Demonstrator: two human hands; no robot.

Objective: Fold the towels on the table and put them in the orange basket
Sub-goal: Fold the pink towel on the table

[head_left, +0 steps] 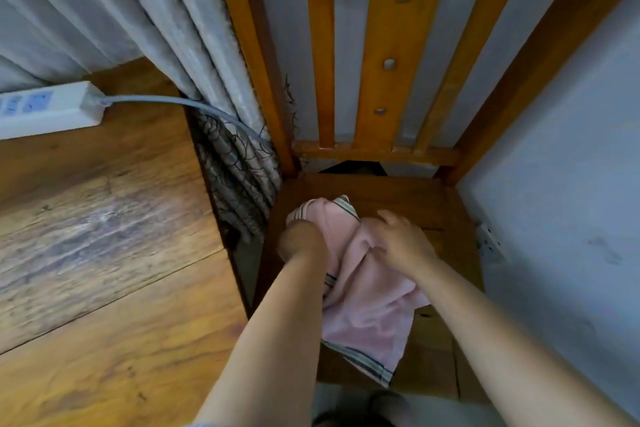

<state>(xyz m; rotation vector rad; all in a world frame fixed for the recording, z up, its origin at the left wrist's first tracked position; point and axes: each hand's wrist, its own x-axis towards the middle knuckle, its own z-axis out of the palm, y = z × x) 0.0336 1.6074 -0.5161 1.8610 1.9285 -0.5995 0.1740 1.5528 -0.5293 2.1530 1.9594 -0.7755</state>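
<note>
A pink towel (367, 308) with striped grey borders lies crumpled on the seat of a wooden chair (398, 191). My left hand (300, 242) grips the towel's upper left part, fingers curled into the cloth. Over the towel's upper right part lies my right hand (398, 239), its fingertips tucked into a fold. One striped edge hangs toward the chair's front. No orange basket is in view.
A wooden table (104, 236) fills the left side, with a white power strip (45, 111) and its grey cable at the back. Curtains (156, 10) hang behind. The chair's slatted back stands against a pale wall (561, 149) with a socket on the right.
</note>
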